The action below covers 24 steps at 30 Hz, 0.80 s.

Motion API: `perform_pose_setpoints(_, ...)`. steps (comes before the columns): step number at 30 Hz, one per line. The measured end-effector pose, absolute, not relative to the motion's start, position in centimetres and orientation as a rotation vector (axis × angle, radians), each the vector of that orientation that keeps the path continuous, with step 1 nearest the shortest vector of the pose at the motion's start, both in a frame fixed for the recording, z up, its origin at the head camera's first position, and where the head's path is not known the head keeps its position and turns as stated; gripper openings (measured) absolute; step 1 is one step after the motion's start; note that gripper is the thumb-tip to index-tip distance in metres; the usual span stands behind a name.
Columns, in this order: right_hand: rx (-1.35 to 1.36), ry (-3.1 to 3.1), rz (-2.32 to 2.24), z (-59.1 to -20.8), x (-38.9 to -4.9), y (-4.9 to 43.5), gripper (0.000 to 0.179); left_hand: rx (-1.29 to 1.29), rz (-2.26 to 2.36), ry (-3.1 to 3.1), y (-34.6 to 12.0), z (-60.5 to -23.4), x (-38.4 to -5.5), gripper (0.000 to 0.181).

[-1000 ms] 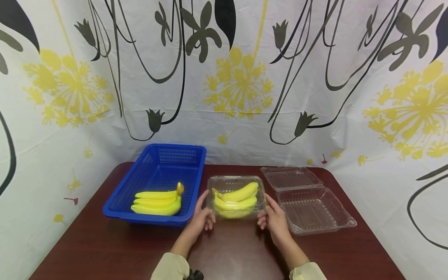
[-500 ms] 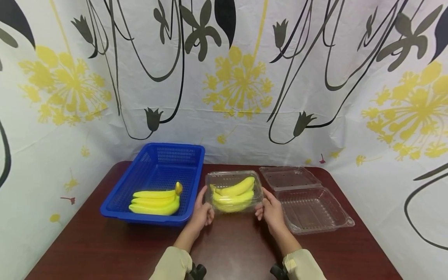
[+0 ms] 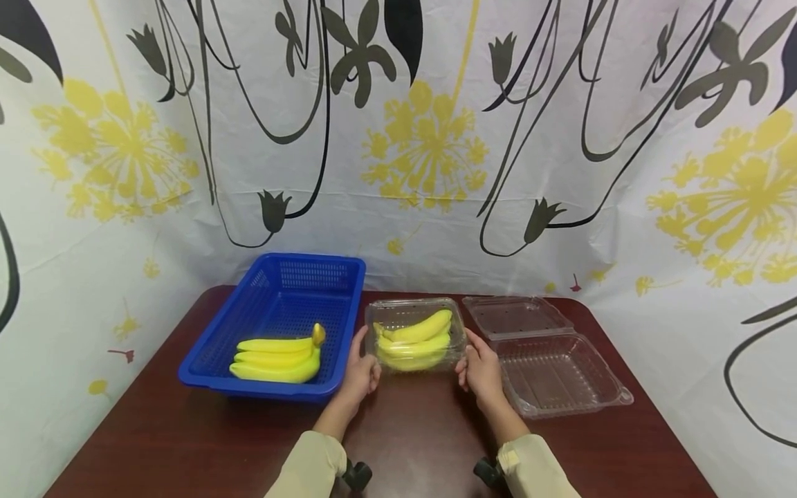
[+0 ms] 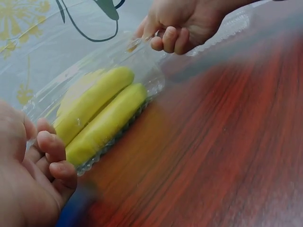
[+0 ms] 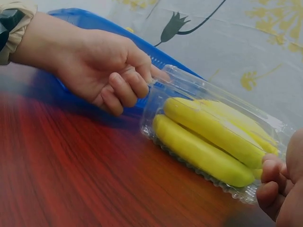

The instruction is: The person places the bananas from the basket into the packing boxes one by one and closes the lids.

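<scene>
A closed clear plastic clamshell box (image 3: pixel 389 311) stands at the middle of the table with a bunch of yellow bananas (image 3: pixel 414 340) inside. My left hand (image 3: pixel 359 373) grips its left end, and my right hand (image 3: pixel 483 366) grips the right end. In the left wrist view, the fingers (image 4: pixel 52 144) of my left hand curl at the near end of the box, beside the bananas (image 4: pixel 102 120). The right wrist view shows the box's ridged bottom edge (image 5: pixel 189 169) close over the wood, with my left hand (image 5: pixel 106 71) at its far corner.
To the left, a blue plastic basket (image 3: pixel 299 283) holds another banana bunch (image 3: pixel 279 360). An open clear clamshell box (image 3: pixel 560 370) lies on the right, its lid (image 3: pixel 519 317) folded back. The dark red table (image 3: pixel 417 429) meets a flower-patterned cloth (image 3: pixel 429 263) behind.
Both hands have moved the box of bananas a short way toward the back of the table. Their grip on its ends stays the same. The basket and the open box have not moved.
</scene>
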State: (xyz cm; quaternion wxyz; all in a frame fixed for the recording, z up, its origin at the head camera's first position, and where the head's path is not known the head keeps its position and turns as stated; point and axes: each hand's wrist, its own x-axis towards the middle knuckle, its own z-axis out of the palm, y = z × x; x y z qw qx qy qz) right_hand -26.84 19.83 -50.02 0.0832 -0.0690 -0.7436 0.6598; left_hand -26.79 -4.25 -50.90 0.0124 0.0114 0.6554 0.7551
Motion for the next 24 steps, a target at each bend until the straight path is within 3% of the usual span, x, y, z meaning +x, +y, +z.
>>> perform_pose_setpoints(12, -0.373, -2.094, 2.058, -50.2, -27.7, 18.9, 0.037, -0.043, 2.41, 2.048, -3.7, -50.6, -27.2, 0.068)
perform_pose_setpoints(24, -0.312, -1.899, 2.271, -49.5, -27.0, 18.4, 0.04, -0.149, 2.402, 2.142, -3.2, -50.7, -27.1, 0.054)
